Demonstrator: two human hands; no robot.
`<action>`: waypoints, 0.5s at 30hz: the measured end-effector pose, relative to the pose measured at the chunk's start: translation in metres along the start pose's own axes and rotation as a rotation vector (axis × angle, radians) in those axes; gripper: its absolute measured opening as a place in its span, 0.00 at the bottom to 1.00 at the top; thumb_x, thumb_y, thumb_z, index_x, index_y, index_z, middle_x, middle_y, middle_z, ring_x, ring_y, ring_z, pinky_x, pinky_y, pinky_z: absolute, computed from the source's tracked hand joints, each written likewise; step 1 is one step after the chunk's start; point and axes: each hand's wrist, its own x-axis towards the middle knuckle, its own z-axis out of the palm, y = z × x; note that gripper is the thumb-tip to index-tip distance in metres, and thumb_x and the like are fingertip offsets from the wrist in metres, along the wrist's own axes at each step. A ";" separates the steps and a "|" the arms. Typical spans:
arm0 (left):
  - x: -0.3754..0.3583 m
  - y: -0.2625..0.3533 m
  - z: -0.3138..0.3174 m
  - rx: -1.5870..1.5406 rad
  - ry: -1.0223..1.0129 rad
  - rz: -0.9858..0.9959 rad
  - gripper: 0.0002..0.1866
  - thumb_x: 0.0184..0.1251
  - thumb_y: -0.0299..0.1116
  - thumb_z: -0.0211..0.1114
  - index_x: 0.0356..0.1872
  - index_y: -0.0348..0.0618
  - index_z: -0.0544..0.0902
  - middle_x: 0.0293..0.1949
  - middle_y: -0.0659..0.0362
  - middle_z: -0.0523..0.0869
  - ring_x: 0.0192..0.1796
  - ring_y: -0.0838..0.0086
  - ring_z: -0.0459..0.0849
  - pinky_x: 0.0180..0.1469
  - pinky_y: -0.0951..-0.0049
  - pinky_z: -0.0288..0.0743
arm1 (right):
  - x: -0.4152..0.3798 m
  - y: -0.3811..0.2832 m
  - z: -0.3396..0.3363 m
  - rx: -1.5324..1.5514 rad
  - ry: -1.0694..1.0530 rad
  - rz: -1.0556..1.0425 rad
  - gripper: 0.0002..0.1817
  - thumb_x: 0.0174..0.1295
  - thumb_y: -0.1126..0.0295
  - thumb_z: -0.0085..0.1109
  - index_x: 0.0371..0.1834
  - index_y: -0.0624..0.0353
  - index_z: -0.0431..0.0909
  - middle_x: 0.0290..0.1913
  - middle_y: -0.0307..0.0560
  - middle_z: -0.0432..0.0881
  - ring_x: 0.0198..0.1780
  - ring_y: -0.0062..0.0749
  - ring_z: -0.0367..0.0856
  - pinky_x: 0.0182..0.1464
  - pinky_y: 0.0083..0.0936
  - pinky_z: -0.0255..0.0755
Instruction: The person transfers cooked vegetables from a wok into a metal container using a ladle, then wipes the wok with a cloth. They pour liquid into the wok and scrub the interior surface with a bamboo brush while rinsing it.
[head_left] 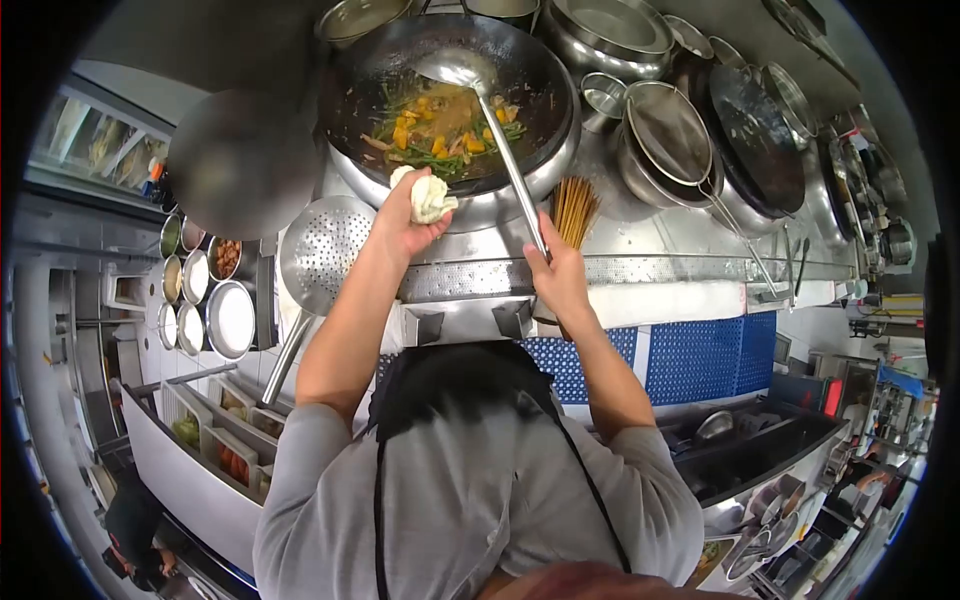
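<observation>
A dark wok (350, 85) holds green beans, orange pieces and some liquid (440, 125). My right hand (558, 272) is wrapped round the handle of a long steel ladle (510, 160), whose bowl rests over the food toward the far side of the wok. In my left hand (405, 220), at the wok's near rim, is a bunched whitish cloth (430, 200). A bamboo wok brush (575, 210) stands just beyond my right hand. To the left of my left forearm lies a round perforated strainer (325, 255) with a metal handle.
Several metal bowls of ingredients (231, 320) sit at the left. Pots and a mesh sieve (668, 132) crowd the counter on the right, with another dark wok (757, 140) beyond. Food bins (215, 430) are low at the left; a person (140, 525) is at lower left.
</observation>
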 end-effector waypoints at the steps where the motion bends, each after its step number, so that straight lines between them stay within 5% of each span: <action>1: -0.005 0.001 0.003 -0.017 -0.001 -0.023 0.12 0.66 0.45 0.68 0.41 0.49 0.81 0.36 0.58 0.85 0.39 0.60 0.85 0.38 0.60 0.85 | -0.010 -0.005 -0.001 0.017 0.012 0.009 0.28 0.66 0.75 0.59 0.69 0.70 0.68 0.58 0.60 0.83 0.57 0.30 0.82 0.59 0.22 0.71; 6: 0.038 0.010 0.009 -0.015 -0.009 -0.092 0.10 0.71 0.41 0.62 0.42 0.47 0.80 0.38 0.56 0.84 0.40 0.59 0.84 0.43 0.54 0.84 | -0.020 -0.008 0.027 -0.149 0.015 0.138 0.28 0.63 0.71 0.62 0.67 0.67 0.72 0.54 0.62 0.85 0.50 0.33 0.85 0.53 0.28 0.75; 10: 0.035 -0.005 0.008 0.016 0.050 0.056 0.06 0.73 0.38 0.56 0.39 0.50 0.79 0.33 0.59 0.84 0.37 0.62 0.84 0.36 0.56 0.82 | -0.022 0.002 0.062 -0.028 0.191 -0.148 0.27 0.62 0.70 0.63 0.65 0.68 0.74 0.37 0.55 0.87 0.36 0.33 0.83 0.43 0.29 0.77; 11: 0.037 -0.003 0.001 0.001 -0.025 0.094 0.04 0.71 0.37 0.57 0.38 0.52 0.79 0.30 0.61 0.84 0.34 0.65 0.84 0.32 0.59 0.79 | -0.035 -0.002 0.059 0.005 0.093 0.061 0.24 0.63 0.71 0.63 0.62 0.67 0.76 0.36 0.47 0.85 0.38 0.28 0.82 0.44 0.25 0.76; 12: 0.026 0.001 -0.003 0.014 -0.021 0.140 0.06 0.71 0.38 0.58 0.41 0.52 0.79 0.33 0.59 0.85 0.34 0.64 0.84 0.32 0.58 0.80 | -0.050 -0.017 0.060 0.096 0.111 0.085 0.23 0.62 0.71 0.63 0.60 0.68 0.77 0.38 0.49 0.86 0.39 0.30 0.82 0.45 0.26 0.76; 13: 0.039 0.008 -0.027 0.040 -0.222 0.123 0.04 0.70 0.38 0.58 0.40 0.53 0.78 0.30 0.60 0.85 0.31 0.65 0.84 0.26 0.59 0.78 | -0.067 -0.029 0.061 0.187 0.141 0.111 0.22 0.62 0.71 0.63 0.58 0.68 0.78 0.40 0.52 0.87 0.41 0.32 0.83 0.47 0.27 0.76; 15: 0.024 0.010 -0.056 0.031 -0.326 0.121 0.04 0.69 0.37 0.59 0.35 0.54 0.78 0.27 0.62 0.84 0.27 0.68 0.83 0.22 0.63 0.76 | -0.104 -0.028 0.067 0.335 0.206 0.073 0.16 0.61 0.72 0.65 0.49 0.69 0.80 0.37 0.46 0.86 0.40 0.25 0.80 0.46 0.25 0.75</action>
